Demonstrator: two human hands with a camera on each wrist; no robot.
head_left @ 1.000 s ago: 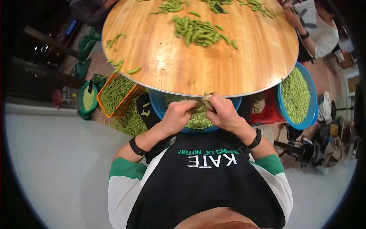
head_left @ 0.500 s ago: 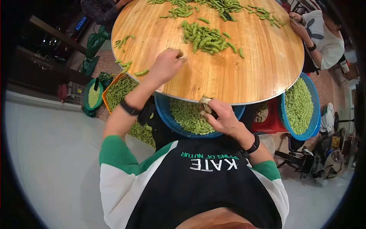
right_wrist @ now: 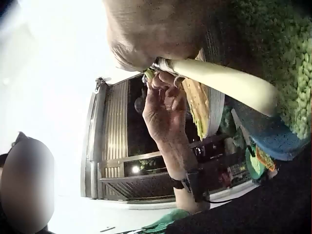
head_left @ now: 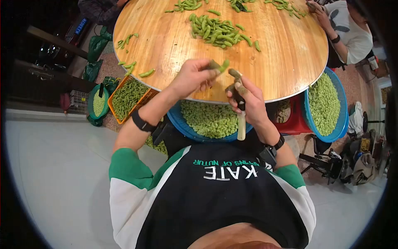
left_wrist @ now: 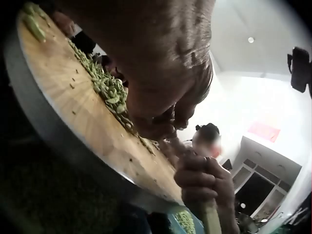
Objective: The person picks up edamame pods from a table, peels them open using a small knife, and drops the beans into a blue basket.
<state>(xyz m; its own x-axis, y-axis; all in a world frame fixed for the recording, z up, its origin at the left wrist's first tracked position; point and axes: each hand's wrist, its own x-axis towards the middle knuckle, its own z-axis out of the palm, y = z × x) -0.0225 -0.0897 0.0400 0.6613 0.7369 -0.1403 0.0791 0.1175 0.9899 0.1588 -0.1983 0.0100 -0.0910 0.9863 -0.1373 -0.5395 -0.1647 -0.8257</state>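
The left hand (head_left: 192,79) is pinching one slim, bright green pod (head_left: 224,66) at its fingertips, and just beside it the right hand (head_left: 251,101) is keeping its fingers curled around a tool with a smooth, pale, rounded handle (head_left: 241,127); its working end is staying too hidden for me to make out. Dull brown covers (head_left: 234,74) are wrapping some fingertips on both hands. Half a second ago the left hand was swinging out alone over the big round table of varnished yellow wood (head_left: 277,62); now both hands are meeting above its near edge, the pod almost touching the right hand's fingers. To my eye, that is putting the work at a fresh start: this pod is being brought to the tool and is looking whole so far, though blur is hiding its tip. Below the table's near edge, a round blue plastic basin (head_left: 179,123) is holding a deep heap of pale green beans (head_left: 209,120). Towards the table's far side a loose pile of plump green pods (head_left: 217,31) is lying untouched. Left of the table an orange plastic crate (head_left: 141,101) is holding more pods, and at its right a person in a white top (head_left: 352,39) is sitting close to the rim.
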